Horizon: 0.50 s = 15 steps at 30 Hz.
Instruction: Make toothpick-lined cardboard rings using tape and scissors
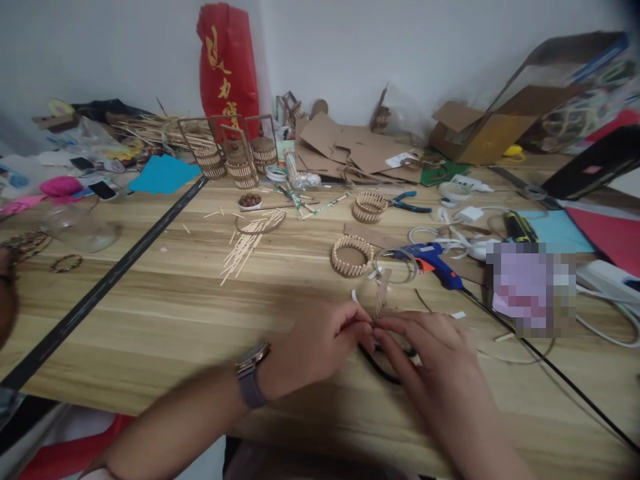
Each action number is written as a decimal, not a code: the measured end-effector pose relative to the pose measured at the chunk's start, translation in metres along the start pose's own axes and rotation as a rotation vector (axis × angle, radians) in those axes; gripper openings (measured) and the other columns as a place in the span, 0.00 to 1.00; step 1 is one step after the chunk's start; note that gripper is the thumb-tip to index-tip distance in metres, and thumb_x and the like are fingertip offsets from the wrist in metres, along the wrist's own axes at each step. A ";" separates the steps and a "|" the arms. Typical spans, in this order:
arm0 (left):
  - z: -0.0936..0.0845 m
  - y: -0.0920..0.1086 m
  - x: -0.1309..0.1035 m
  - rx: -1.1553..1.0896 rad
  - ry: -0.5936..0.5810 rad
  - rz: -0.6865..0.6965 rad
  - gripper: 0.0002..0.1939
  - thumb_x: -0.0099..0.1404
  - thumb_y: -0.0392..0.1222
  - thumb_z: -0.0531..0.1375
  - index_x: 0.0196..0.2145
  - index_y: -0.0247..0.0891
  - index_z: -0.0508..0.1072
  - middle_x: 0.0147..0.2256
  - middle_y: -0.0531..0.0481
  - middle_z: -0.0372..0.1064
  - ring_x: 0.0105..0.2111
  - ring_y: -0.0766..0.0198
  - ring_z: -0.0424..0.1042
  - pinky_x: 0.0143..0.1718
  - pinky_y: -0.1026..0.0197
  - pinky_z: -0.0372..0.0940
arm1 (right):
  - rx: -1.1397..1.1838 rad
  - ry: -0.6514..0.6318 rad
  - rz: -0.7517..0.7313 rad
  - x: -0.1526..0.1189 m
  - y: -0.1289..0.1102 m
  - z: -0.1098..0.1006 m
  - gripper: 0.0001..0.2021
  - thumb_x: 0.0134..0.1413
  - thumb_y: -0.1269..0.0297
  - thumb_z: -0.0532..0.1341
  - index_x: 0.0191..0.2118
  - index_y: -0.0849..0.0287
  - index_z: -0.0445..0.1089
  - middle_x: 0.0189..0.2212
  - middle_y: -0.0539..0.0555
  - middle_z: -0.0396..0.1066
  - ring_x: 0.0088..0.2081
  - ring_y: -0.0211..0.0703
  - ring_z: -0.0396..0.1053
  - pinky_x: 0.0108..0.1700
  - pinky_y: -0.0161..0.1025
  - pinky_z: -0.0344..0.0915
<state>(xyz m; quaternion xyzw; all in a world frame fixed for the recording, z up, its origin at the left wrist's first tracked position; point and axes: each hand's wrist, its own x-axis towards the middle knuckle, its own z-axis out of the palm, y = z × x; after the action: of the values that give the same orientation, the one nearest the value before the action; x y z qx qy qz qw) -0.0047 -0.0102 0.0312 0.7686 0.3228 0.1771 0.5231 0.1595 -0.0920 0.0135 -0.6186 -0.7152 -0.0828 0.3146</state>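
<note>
My left hand [320,340], with a watch [251,375] on its wrist, is closed in a pinch near the table's front. Its fingertips meet those of my right hand [435,360], whose thumb and fingers are also pinched together. What lies between the fingertips is too small and blurred to name. A black curved band [376,368] shows under and beside the fingers. Just beyond the hands are a ring of short wooden pegs [352,256], a thin hoop [396,265] and a blue glue gun [434,261].
Loose thin sticks [246,248] lie at centre left. Small woven baskets [242,165], a red bag [229,67] and cardboard pieces [350,143] stand behind. Blue-handled pliers [411,201] rest beside another peg ring [369,207]. A black cable [550,367] crosses the right. Another person's arm [7,300] shows at far left.
</note>
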 end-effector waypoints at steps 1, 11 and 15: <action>0.002 0.000 -0.001 0.040 0.007 0.016 0.10 0.70 0.39 0.54 0.35 0.38 0.74 0.34 0.53 0.77 0.35 0.65 0.73 0.37 0.64 0.62 | 0.015 -0.012 0.014 -0.002 0.001 0.001 0.15 0.68 0.56 0.51 0.37 0.53 0.72 0.32 0.52 0.76 0.36 0.49 0.70 0.40 0.46 0.55; 0.014 -0.003 -0.005 0.167 0.035 0.088 0.09 0.70 0.38 0.54 0.34 0.38 0.73 0.34 0.51 0.75 0.36 0.63 0.71 0.38 0.62 0.61 | 0.040 -0.017 0.030 -0.007 0.006 0.004 0.16 0.67 0.57 0.52 0.30 0.55 0.69 0.27 0.52 0.72 0.31 0.47 0.67 0.37 0.44 0.55; 0.012 -0.003 -0.006 0.086 0.014 0.089 0.09 0.70 0.38 0.55 0.34 0.38 0.73 0.33 0.53 0.74 0.35 0.65 0.71 0.37 0.63 0.61 | 0.107 -0.029 0.046 -0.009 0.009 0.005 0.13 0.65 0.59 0.53 0.30 0.55 0.67 0.25 0.51 0.70 0.30 0.46 0.66 0.35 0.43 0.56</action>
<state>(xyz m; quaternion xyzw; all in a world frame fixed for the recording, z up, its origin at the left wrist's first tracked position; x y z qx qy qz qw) -0.0026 -0.0218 0.0246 0.8028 0.2993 0.1915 0.4788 0.1666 -0.0948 0.0026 -0.6184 -0.7085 -0.0283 0.3388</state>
